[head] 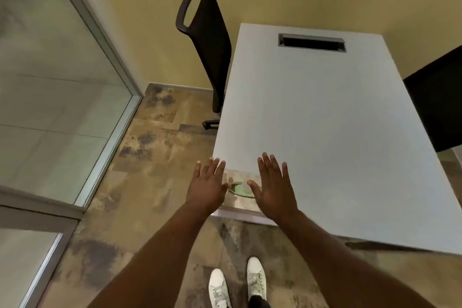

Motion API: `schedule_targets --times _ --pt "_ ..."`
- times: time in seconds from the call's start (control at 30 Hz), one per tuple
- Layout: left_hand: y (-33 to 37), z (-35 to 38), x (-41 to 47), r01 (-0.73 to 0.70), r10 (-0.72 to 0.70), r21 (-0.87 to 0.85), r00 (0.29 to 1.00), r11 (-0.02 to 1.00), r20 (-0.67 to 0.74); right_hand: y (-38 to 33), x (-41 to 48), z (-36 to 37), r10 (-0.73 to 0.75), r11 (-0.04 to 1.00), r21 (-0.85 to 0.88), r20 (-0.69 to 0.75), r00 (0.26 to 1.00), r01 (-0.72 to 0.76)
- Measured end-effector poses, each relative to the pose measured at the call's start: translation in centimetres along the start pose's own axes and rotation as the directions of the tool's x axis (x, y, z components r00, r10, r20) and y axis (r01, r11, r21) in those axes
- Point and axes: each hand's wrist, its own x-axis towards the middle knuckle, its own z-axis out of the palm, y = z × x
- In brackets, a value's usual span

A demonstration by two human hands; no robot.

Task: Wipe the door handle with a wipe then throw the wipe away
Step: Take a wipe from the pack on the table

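Note:
A flat pack of wipes point(238, 189) with a green oval lid lies on the near left corner of the pale grey table point(325, 132). My left hand point(208, 186) hovers just left of the pack, palm down, fingers spread. My right hand point(273, 186) hovers just right of it, also flat and spread, partly covering the pack's right side. Neither hand holds anything. No door handle shows in this view.
A glass partition with a metal frame point(110, 117) runs along the left. A black office chair point(210, 40) stands at the table's far left side, and another dark chair point(437, 102) sits at the right. A cable slot point(312, 43) is set in the table's far end. My white shoes point(237, 282) stand on the brown floor.

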Motion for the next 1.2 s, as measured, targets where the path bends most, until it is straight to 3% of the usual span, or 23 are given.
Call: schedule_targets --times 0.33,0.87,1.07,1.2 --pt "3.9 4.7 1.9 0.103 -0.097 -0.162 0.994 0.981 0.044 0.3 -0.3 5.5 0.172 0.980 0.093 0.034 0.985 -0.174" --pt "3.3 4.2 2.1 0.126 -0.149 -0.379 0.988 0.917 -0.031 0.6 -1.0 4.0 0.210 0.924 0.343 -0.090 0.974 -0.168" --pt "3.8 3.7 2.1 0.083 -0.108 -0.359 0.993 0.930 -0.049 -0.3 -0.8 2.3 0.258 0.854 0.501 -0.174 0.950 -0.140" --pt "4.1 3.2 2.2 0.088 -0.132 -0.393 0.988 0.915 -0.086 -0.3 -0.4 1.7 0.330 0.770 0.603 -0.094 0.939 -0.211"
